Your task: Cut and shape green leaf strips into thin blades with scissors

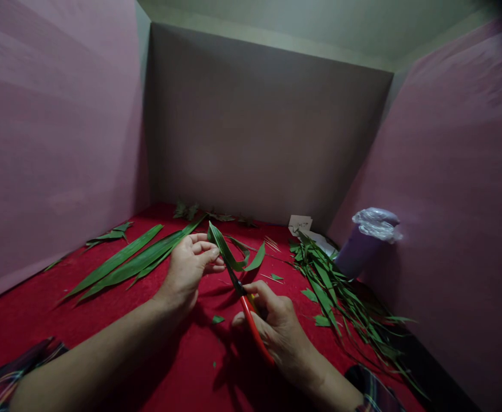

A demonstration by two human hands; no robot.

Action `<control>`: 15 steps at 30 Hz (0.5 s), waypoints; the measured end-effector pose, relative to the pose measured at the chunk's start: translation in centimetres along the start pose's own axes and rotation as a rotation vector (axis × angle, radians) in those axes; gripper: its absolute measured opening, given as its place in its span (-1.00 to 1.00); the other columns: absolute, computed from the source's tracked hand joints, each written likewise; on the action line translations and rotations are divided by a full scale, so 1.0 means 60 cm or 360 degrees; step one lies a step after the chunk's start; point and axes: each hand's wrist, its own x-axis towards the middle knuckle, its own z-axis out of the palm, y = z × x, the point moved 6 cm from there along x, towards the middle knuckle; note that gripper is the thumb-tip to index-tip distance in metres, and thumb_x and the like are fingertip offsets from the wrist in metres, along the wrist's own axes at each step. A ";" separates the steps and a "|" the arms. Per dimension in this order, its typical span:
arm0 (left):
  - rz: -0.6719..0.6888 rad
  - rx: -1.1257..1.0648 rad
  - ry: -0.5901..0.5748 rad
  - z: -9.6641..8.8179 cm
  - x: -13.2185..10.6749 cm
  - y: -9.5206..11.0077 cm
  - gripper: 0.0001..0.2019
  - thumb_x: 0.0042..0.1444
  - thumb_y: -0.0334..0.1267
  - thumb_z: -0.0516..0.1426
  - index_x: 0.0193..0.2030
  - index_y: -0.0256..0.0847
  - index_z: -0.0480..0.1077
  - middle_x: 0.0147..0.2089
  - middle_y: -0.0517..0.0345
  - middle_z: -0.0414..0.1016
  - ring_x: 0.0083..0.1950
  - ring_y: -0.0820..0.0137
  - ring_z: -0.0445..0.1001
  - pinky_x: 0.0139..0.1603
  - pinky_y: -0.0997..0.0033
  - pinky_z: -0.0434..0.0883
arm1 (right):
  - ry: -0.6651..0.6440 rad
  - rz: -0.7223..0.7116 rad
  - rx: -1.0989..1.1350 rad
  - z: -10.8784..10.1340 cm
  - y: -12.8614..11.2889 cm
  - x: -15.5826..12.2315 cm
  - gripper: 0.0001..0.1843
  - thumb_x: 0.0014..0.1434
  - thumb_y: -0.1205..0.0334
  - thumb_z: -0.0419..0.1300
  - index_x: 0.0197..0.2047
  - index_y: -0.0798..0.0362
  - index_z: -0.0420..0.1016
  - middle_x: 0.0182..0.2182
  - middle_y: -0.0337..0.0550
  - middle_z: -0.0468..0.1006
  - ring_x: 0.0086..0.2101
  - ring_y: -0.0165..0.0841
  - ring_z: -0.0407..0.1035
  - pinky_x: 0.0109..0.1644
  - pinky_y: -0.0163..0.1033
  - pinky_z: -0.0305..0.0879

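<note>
The leaf (221, 243) is raised between the two hands, above the red surface (40, 326). The left hand (188, 266) has its grip pinching the leaf's edge between thumb and fingers. The right hand (283, 329) has its grip closed around the handles of the scissors (256, 335), whose blades lie against the leaf; how far they are parted cannot be told. Long leaves (133, 270) lie to the left, a leafy heap (330, 280) to the right, beside a purple container (356, 254).
</note>
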 end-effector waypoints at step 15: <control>-0.0020 -0.0021 0.0009 0.002 -0.002 0.002 -0.70 -0.18 -0.50 0.19 -0.30 -0.26 0.20 -0.54 0.32 0.37 -0.60 0.52 0.42 -0.57 0.52 0.43 | -0.0051 0.0095 0.0064 0.003 0.003 0.000 -0.79 0.10 0.21 0.19 -0.19 0.04 0.32 -0.56 -0.30 0.51 -0.58 -0.48 0.29 -0.53 -0.43 0.12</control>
